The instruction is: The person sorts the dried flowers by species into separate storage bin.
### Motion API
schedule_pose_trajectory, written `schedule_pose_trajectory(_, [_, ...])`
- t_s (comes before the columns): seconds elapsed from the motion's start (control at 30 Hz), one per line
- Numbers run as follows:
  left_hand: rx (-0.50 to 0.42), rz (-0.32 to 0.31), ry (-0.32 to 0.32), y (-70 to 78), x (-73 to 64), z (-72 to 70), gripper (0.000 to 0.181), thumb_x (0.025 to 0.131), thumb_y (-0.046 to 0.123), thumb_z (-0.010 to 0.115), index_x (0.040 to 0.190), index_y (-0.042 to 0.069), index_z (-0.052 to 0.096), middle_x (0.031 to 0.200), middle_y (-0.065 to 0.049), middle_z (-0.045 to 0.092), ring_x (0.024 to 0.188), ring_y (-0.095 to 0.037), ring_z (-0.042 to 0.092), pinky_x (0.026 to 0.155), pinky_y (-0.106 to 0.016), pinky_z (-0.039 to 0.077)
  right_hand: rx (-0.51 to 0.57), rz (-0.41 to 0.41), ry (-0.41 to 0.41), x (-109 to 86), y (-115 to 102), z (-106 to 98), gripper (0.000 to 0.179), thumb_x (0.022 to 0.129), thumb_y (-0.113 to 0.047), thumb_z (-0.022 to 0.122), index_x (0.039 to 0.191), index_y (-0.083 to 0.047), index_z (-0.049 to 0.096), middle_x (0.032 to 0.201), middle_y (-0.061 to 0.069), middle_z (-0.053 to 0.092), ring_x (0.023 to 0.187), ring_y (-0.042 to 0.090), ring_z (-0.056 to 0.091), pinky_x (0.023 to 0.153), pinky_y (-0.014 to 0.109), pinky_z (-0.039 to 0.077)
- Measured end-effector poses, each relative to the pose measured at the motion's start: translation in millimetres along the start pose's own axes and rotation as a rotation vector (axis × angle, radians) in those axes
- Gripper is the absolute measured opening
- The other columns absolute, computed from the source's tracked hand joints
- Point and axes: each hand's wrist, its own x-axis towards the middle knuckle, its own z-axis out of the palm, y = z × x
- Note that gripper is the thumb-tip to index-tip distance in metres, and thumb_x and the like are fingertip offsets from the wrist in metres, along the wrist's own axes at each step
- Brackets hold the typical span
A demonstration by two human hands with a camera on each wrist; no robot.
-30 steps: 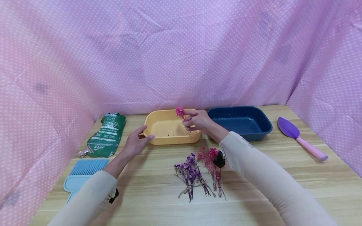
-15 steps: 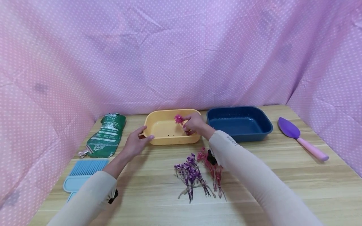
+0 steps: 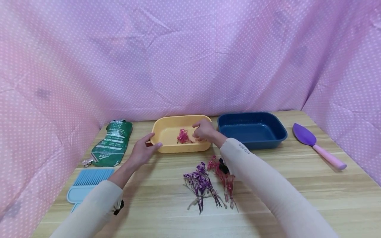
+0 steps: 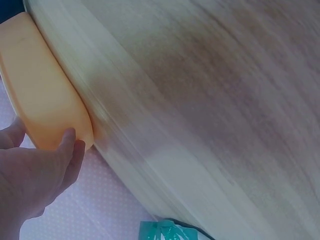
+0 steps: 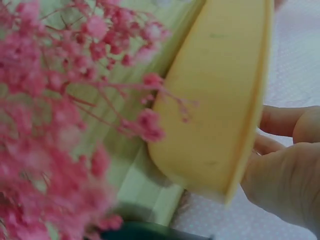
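A yellow tub (image 3: 184, 149) stands at the back of the wooden table. My left hand (image 3: 142, 149) holds its left end, thumb on the front rim and fingers on the side. Inside the tub lies a small bunch of pink dried flowers (image 3: 183, 135), blossoms toward the left. My right hand (image 3: 205, 130) is over the tub's right end, just right of those stems, its fingers loosely bent with nothing between them. Closer to me on the table are purple dried flowers (image 3: 197, 180) tied with twine. Beside them lie more pink flowers (image 3: 230, 186), partly hidden by the right wrist's camera.
To the tub's right stands a dark blue tub (image 3: 253, 145). A purple spatula (image 3: 305, 135) with a pink handle lies at the far right. On the left are a green bag (image 3: 114, 142) with a metal clip and a light blue brush (image 3: 89, 178). Dotted pink cloth hangs behind.
My right hand lowered the pink bunch into the yellow tub and let go of it; the bunch now lies on the tub floor. My left hand has stayed at the left end.
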Motion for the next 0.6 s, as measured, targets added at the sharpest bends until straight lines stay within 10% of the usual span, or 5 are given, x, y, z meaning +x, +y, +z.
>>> schedule_pose_trajectory(0.6, [-0.005,0.034,-0.012,-0.1,-1.8,-0.7,0.073,0.095,0.032,0.061,0.152,0.007,0.025,0.149,-0.019,0.037,0.125,-0.033,0.046,0.1,-0.04,0.046,0.022,-0.15,0.016,-82.8,-6.1,-66.9,0.043,0.092,-0.009,0.065,0.133,0.001,0.055,0.109,0.022,0.065,0.087,0.021,0.066,0.077,0.041,0.058])
